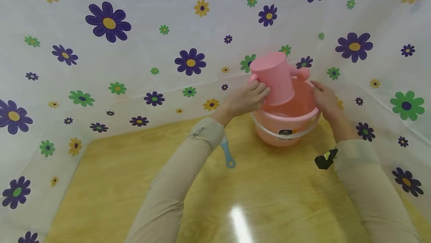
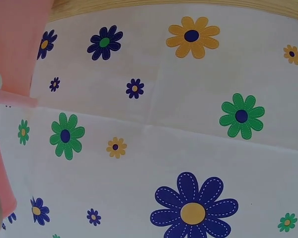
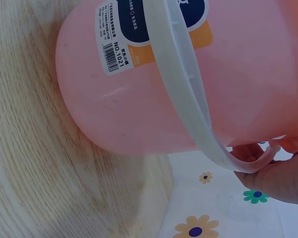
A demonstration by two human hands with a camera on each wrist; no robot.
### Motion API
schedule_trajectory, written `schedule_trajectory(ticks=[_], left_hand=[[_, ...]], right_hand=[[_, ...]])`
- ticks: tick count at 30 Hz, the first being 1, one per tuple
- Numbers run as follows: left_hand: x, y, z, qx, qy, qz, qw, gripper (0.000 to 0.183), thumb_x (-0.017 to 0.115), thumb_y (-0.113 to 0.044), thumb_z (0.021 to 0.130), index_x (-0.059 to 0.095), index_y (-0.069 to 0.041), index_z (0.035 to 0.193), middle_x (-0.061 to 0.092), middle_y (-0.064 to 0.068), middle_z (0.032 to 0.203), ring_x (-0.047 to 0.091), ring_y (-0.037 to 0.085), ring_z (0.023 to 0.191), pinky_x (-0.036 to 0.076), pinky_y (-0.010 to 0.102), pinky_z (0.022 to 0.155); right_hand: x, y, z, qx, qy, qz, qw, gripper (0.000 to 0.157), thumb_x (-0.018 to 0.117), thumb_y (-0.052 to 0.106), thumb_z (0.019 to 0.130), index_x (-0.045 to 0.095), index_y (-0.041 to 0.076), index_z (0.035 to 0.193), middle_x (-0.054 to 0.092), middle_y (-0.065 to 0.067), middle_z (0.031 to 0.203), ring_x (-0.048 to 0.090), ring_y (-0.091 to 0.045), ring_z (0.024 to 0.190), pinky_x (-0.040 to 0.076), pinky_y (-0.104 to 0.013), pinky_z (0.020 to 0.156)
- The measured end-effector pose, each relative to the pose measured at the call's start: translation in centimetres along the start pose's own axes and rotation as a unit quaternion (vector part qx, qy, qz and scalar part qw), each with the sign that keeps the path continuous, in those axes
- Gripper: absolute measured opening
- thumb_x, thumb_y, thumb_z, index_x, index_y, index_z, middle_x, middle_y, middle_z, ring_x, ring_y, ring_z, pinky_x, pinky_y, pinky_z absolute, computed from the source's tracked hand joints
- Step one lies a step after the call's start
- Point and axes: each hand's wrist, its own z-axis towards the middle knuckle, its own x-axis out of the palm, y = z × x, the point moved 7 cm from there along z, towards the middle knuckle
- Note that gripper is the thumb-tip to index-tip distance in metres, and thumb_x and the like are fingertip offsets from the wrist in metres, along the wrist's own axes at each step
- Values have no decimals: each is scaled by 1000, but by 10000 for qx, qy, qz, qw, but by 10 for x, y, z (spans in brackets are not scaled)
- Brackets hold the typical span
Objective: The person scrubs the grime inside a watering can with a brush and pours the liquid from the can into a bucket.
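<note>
My left hand (image 1: pixel 247 99) grips the handle of a pink watering can (image 1: pixel 274 82). The can is tipped over the pink bucket (image 1: pixel 279 136), its flat base facing up and its round-headed spout pointing right. At the bucket's right side, my right hand (image 1: pixel 324 99) holds the rim, the thumb on top. In the right wrist view, that hand (image 3: pixel 283 181) is beside the end of the bucket's white carrying handle (image 3: pixel 181 79). The left wrist view catches only pink plastic along its left edge. The bucket stands on the wooden table.
A blue-handled tool (image 1: pixel 229 157) lies on the table, its far end hidden by the left sleeve. Near the right cuff is a black object (image 1: pixel 324 160) with a yellow mark. Flower-printed white cloth (image 1: pixel 151 48) surrounds the wooden tabletop (image 1: pixel 134 175).
</note>
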Motion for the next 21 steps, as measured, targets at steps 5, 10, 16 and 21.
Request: schedule_trajectory(ticks=[5,10,16,21], left_hand=[[0,8,3,-101,78,173,9998,36,38,8,100,66,-13,95,58,3,100,52,19,92,40,27,79],[1,7,-1,-216,78,104,9997,36,39,7,100,67,-15,93,58,2,100,51,18,89,40,26,78],[1,6,1,-233,110,-38,9997,36,39,7,99,67,-14,94,58,4,102,52,20,91,40,27,79],[1,-1,6,-253,387,-292,9985,38,37,7,99,69,-14,96,58,3,104,51,19,92,40,26,79]], right_hand=[[-3,0,-1,13,-18,-52,10000,60,21,41,107,16,11,158,20,-20,161,21,-44,147,26,-58,114],[-2,-1,-2,76,9,-56,10000,59,22,41,107,17,11,158,20,-20,161,22,-43,147,26,-58,115],[-2,1,-2,53,-9,-30,10000,59,22,41,107,16,11,158,19,-20,162,19,-43,148,26,-58,114],[-1,1,-2,83,16,19,10000,60,22,42,107,17,12,158,19,-20,162,19,-43,148,25,-58,115]])
